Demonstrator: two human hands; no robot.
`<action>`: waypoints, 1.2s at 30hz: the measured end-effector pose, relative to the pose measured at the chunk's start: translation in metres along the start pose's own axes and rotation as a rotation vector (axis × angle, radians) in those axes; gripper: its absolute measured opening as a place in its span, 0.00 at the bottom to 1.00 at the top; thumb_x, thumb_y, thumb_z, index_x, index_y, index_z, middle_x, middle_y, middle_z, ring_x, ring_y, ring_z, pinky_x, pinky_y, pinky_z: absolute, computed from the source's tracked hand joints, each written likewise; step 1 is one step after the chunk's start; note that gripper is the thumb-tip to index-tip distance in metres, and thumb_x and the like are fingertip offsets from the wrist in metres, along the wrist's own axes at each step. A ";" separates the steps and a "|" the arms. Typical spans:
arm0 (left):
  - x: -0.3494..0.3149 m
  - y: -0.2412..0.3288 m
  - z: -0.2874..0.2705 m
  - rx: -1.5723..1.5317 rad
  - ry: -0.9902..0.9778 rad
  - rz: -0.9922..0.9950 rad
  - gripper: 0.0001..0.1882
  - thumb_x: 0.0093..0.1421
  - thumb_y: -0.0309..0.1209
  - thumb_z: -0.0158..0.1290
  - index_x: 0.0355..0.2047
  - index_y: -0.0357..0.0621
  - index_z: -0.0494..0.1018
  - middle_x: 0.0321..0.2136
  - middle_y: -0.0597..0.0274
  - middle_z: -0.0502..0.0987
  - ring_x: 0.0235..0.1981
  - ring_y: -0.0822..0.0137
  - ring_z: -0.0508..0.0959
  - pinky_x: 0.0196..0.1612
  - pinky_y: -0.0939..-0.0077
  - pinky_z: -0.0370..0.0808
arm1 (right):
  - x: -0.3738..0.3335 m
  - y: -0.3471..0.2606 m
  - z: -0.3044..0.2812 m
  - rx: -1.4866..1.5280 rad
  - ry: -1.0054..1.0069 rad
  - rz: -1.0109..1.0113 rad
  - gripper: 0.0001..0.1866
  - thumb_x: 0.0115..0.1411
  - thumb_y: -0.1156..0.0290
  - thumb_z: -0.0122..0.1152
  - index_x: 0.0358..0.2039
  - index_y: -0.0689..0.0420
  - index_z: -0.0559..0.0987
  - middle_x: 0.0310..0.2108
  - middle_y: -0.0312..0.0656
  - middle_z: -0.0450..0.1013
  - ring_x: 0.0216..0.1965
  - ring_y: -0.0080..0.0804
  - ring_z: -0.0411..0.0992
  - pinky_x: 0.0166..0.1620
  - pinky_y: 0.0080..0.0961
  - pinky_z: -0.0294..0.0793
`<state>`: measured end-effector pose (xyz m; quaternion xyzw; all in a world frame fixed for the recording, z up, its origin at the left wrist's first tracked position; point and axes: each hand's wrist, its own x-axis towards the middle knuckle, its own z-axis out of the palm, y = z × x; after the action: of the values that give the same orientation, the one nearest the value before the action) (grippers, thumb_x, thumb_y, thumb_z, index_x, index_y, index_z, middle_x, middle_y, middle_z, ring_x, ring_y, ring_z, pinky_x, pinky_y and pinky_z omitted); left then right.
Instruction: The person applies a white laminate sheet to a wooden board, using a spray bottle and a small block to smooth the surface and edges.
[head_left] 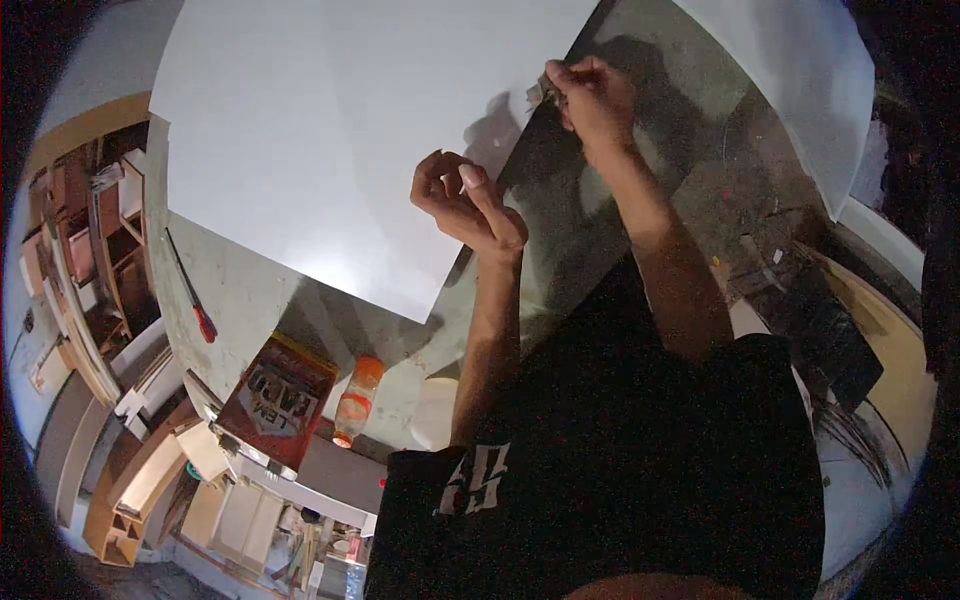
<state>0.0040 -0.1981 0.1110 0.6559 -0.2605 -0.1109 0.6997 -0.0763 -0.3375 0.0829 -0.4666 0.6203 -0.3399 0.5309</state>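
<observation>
A large white sheet [340, 130] lies flat on the pale green worktop [235, 265]. Over its right part is my left hand [470, 205], loosely curled with the thumb apart from the fingers and nothing visible in it. My right hand [598, 108] is closed at the sheet's right edge, farther away than the left. Its thumb and fingers pinch a small crumpled greyish piece [541, 96], whose kind I cannot make out. A dark strip runs along the sheet's edge below this hand, partly in shadow.
A red-handled screwdriver [204, 322] lies left of the sheet. Nearer stand a red-brown tin [275, 400] and a clear bottle with an orange cap [358, 400]. Another white sheet [800, 90] curves at the far right. Wooden frames and boards [90, 270] crowd the left.
</observation>
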 end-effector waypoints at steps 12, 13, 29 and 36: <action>-0.001 0.007 0.001 0.006 -0.041 -0.054 0.19 0.68 0.34 0.45 0.52 0.33 0.58 0.35 0.54 0.69 0.28 0.74 0.67 0.26 0.80 0.66 | 0.002 -0.015 -0.042 0.117 -0.150 -0.218 0.12 0.62 0.67 0.64 0.37 0.64 0.77 0.23 0.38 0.74 0.21 0.23 0.74 0.24 0.22 0.74; -0.002 0.008 0.000 -0.006 -0.038 -0.066 0.18 0.68 0.32 0.45 0.52 0.32 0.58 0.35 0.53 0.69 0.28 0.73 0.67 0.25 0.80 0.66 | -0.004 -0.013 -0.040 0.139 -0.207 -0.234 0.12 0.62 0.68 0.63 0.37 0.65 0.77 0.23 0.38 0.74 0.20 0.23 0.74 0.24 0.22 0.75; 0.000 0.004 0.001 -0.081 -0.033 -0.028 0.17 0.67 0.29 0.44 0.51 0.33 0.55 0.34 0.54 0.69 0.28 0.75 0.65 0.23 0.83 0.63 | 0.005 -0.010 -0.027 -0.047 -0.209 -0.162 0.09 0.63 0.66 0.62 0.34 0.60 0.77 0.19 0.34 0.74 0.19 0.19 0.72 0.21 0.20 0.69; 0.000 0.000 0.000 -0.049 -0.009 -0.013 0.18 0.67 0.30 0.44 0.52 0.34 0.53 0.34 0.51 0.68 0.27 0.74 0.65 0.24 0.81 0.62 | 0.001 -0.004 -0.017 -0.095 -0.074 -0.261 0.08 0.58 0.69 0.64 0.26 0.59 0.77 0.20 0.33 0.74 0.22 0.19 0.71 0.26 0.21 0.69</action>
<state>0.0039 -0.1986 0.1107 0.6397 -0.2565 -0.1245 0.7138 -0.0922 -0.3413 0.0898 -0.5801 0.5497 -0.3588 0.4823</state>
